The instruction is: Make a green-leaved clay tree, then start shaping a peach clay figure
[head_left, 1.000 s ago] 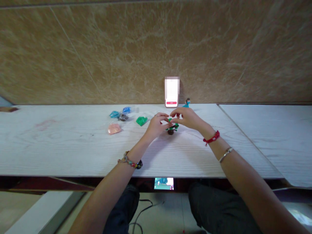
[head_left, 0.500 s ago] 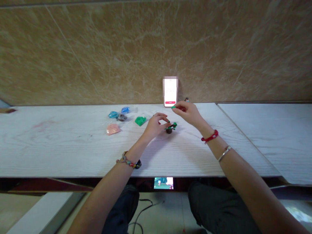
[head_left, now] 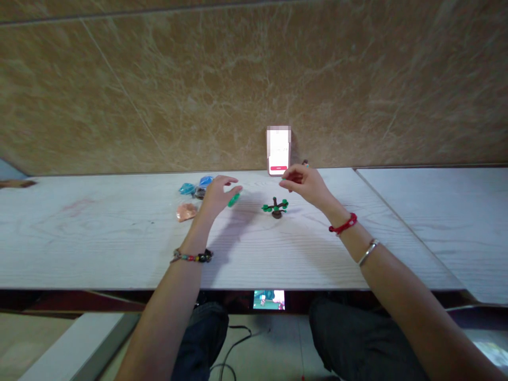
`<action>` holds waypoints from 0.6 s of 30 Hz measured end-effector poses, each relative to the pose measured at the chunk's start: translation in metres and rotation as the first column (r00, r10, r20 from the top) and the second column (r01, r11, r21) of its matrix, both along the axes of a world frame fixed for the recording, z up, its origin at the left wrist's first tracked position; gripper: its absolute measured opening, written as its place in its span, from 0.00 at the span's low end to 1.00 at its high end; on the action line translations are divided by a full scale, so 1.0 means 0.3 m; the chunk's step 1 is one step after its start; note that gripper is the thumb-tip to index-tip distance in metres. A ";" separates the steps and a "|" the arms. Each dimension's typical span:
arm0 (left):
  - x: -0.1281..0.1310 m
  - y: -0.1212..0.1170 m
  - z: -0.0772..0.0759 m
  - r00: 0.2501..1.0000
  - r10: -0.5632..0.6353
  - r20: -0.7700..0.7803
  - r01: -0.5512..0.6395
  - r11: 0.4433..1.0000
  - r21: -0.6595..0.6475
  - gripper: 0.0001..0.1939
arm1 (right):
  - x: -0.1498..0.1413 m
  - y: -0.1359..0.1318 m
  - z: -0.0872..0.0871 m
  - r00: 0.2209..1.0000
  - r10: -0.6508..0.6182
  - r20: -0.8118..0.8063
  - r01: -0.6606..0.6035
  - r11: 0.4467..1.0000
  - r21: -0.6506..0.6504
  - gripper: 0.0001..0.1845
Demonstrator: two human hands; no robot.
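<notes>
Here's my left hand (head_left: 217, 196) over at the green bag (head_left: 234, 200), thumb and finger parted with nothing gripped between them, though whether I'm touching the bag I can't tell, and my right hand (head_left: 305, 186) is pinching a tiny green piece (head_left: 283, 180) at the fingertips! Between them and a little nearer, the tree (head_left: 277, 209) stands on the counter (head_left: 119, 238), touched by neither hand. Out left sit the teal bag (head_left: 187, 188), blue bag (head_left: 206, 181), dark bag (head_left: 200, 193) and pink bag (head_left: 186, 212), with the phone (head_left: 279, 151) upright at the far edge.
</notes>
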State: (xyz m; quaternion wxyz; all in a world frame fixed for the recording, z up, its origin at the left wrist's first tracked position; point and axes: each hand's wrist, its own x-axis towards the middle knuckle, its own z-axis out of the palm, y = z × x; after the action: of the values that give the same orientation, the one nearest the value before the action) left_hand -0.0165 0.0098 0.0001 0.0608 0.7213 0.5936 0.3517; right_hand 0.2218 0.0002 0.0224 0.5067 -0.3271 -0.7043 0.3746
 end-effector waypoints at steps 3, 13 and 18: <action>-0.051 0.028 -0.039 0.954 0.179 -0.241 -0.188 0.982 -0.017 0.25 | -0.010 0.001 -0.009 0.995 0.018 0.100 -0.022 0.999 0.046 0.07; -0.022 0.014 -0.054 0.968 0.047 -0.248 -0.084 0.987 -0.139 0.10 | -0.022 0.024 -0.027 0.963 -0.109 0.248 0.076 0.987 0.140 0.11; 0.000 0.009 -0.017 0.989 0.000 0.148 0.009 0.998 -0.059 0.11 | -0.053 0.021 -0.018 0.880 -0.213 0.425 0.101 0.958 0.269 0.08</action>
State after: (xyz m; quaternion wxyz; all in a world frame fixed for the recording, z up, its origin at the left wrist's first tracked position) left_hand -0.0165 0.0126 -0.0050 0.1268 0.6923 0.5960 0.3865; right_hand 0.2058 0.0066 0.0169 0.3945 -0.3978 -0.8130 0.1587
